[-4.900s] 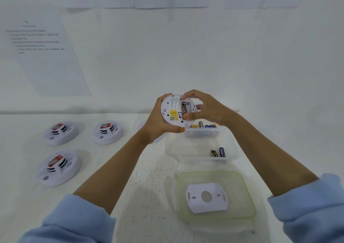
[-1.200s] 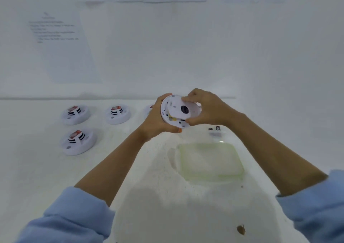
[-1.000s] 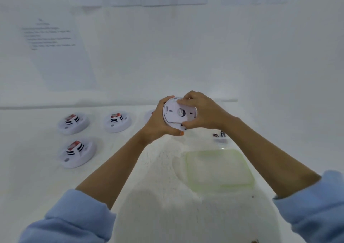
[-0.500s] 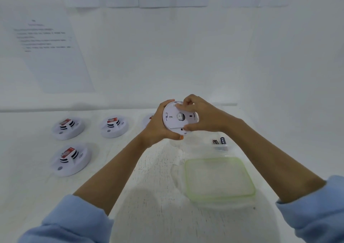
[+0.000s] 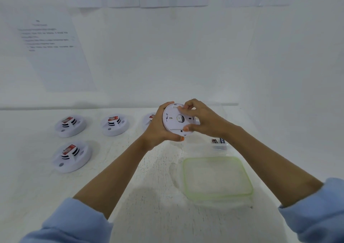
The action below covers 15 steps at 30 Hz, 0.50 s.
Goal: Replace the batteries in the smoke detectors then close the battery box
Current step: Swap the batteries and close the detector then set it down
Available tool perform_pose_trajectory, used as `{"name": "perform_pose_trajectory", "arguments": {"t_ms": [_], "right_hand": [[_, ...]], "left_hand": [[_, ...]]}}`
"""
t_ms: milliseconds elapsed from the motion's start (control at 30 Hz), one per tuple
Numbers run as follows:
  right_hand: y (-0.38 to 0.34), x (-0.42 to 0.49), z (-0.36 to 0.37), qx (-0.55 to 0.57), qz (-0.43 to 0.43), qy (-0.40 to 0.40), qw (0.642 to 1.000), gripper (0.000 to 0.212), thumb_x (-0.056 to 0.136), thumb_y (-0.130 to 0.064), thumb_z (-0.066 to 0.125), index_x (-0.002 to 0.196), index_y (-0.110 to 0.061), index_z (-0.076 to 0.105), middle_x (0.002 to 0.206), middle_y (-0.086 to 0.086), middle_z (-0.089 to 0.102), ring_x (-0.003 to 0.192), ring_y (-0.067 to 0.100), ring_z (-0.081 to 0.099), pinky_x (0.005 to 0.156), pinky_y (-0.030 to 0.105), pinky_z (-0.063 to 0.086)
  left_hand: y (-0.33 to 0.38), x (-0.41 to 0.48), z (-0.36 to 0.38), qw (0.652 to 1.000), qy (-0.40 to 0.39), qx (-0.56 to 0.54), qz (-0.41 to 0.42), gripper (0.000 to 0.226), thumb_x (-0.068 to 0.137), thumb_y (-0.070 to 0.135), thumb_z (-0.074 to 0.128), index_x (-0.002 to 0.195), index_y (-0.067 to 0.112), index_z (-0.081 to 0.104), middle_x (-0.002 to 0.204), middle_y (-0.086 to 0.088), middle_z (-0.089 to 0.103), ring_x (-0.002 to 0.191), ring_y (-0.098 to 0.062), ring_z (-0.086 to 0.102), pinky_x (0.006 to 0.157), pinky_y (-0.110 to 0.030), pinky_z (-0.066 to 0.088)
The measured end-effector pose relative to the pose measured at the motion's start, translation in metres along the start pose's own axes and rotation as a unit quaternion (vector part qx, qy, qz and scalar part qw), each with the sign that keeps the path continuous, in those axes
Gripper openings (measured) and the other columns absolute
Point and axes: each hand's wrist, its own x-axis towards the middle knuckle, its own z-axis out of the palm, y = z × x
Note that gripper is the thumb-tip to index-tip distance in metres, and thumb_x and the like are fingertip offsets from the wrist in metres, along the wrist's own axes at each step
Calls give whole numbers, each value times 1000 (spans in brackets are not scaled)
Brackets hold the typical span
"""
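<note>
A white table (image 5: 145, 201) is seen against a wall. Three smoke detectors (image 5: 70, 126) (image 5: 114, 125) (image 5: 71, 158) are laid near its left edge, a fourth (image 5: 149, 119) partly hidden farther right. A green-rimmed lid (image 5: 216, 176) lies toward the right edge, a clear battery box (image 5: 219, 145) just behind it.

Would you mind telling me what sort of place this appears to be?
Probably a staged test or training station, not a home: a bare white table, printed instruction sheets taped to the white wall, and several identical smoke detectors laid out in rows.
</note>
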Motion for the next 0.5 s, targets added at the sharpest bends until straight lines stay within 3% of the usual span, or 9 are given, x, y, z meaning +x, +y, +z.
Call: {"name": "perform_pose_trajectory", "arguments": {"t_ms": [167, 267, 500], "right_hand": [[-3, 4, 2, -3, 1, 18, 1000, 59, 84, -21, 65, 137, -12, 41, 126, 9, 37, 120, 22, 33, 98, 21, 28], [-4, 8, 4, -1, 3, 28, 1000, 58, 85, -22, 64, 137, -11, 41, 127, 11, 37, 120, 23, 32, 96, 19, 26], [-4, 9, 3, 17, 1, 23, 1000, 58, 86, -24, 62, 138, -11, 40, 129, 8, 36, 122, 21, 34, 101, 23, 31]], "left_hand": [[3, 2, 1, 999, 33, 4, 18, 100, 42, 4, 83, 128, 19, 34, 123, 2, 48, 107, -4, 53, 77, -23, 54], [3, 3, 2, 998, 50, 10, 24, 106, 39, 20, 83, 132, 14, 33, 128, -5, 47, 113, -14, 51, 81, -26, 55], [2, 6, 1, 998, 53, 18, 22, 107, 39, 22, 83, 133, 11, 33, 128, -6, 47, 112, -15, 52, 81, -25, 54]]}}
